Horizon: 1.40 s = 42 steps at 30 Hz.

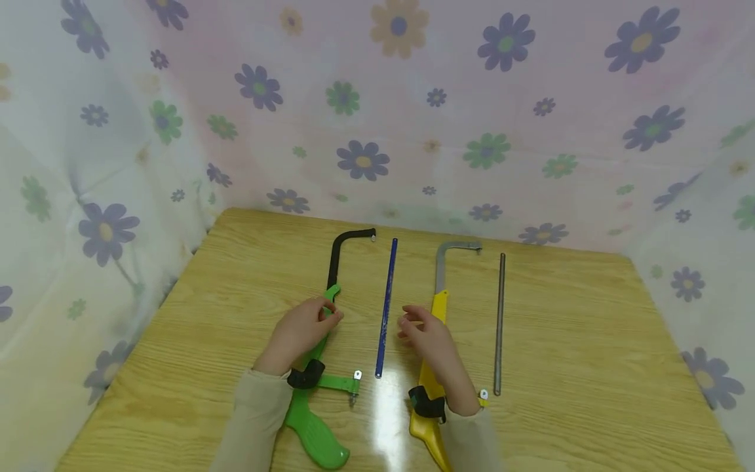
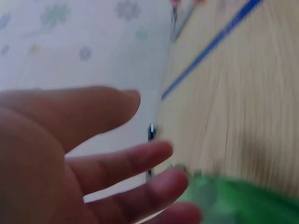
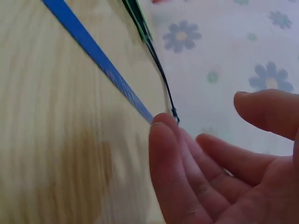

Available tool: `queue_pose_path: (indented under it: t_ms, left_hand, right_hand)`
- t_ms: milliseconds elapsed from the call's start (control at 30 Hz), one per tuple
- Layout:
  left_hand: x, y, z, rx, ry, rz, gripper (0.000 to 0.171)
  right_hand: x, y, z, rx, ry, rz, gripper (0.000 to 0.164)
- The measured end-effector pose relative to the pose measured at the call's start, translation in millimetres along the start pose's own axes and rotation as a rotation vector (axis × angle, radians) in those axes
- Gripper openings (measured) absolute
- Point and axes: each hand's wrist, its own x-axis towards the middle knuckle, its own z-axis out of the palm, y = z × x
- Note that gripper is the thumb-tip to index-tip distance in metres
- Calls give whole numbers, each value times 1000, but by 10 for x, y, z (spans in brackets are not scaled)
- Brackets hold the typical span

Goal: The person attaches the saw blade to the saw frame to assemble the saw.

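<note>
In the head view my left hand (image 1: 302, 331) hovers over a hacksaw frame with a green handle (image 1: 315, 436) and a black bent bar. Its fingers are relaxed and hold nothing, as the left wrist view also shows. My right hand (image 1: 433, 341) is above a second hacksaw frame, with a yellow handle (image 1: 426, 432) and a grey bar; its loosely bent fingers are empty. Between the two hands lies a blue hacksaw blade (image 1: 387, 308), slim and worn along one edge. A grey hacksaw blade (image 1: 500, 324) lies to the right of the yellow frame.
The wooden table (image 1: 590, 341) carries both frames and both blades side by side. A flowered cloth (image 1: 436, 131) hangs behind the table and along both sides. Each wrist wears a black strap (image 1: 307, 375) over a beige sleeve.
</note>
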Motion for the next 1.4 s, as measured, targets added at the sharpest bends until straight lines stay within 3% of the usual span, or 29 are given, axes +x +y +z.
queue_pose_path:
  t_ms: [200, 367, 500, 633, 800, 967, 1133, 1400]
  left_hand:
    - [-49, 97, 102, 23, -127, 130, 24]
    - [-75, 96, 175, 19, -175, 189, 27]
    - [-131, 46, 225, 4, -201, 197, 28]
    - [-235, 0, 290, -18, -170, 178, 25]
    - [-313, -4, 361, -30, -121, 198, 25]
    - [-380, -49, 373, -52, -117, 187, 26]
    - [-430, -104, 364, -61, -121, 180, 27]
    - [-409, -96, 352, -55, -158, 266, 19]
  right_hand:
    - [17, -22, 170, -233, -49, -29, 45]
    - [52, 10, 297, -406, 6, -103, 17]
    - [52, 36, 391, -610, 56, -135, 22]
    - [21, 26, 442, -719, 87, -160, 31]
    - [-9, 28, 431, -725, 123, -146, 30]
    - [-30, 26, 418, -709, 133, -176, 36]
    - [-47, 32, 415, -688, 117, -153, 41]
    - [-54, 37, 346, -666, 112, -100, 50]
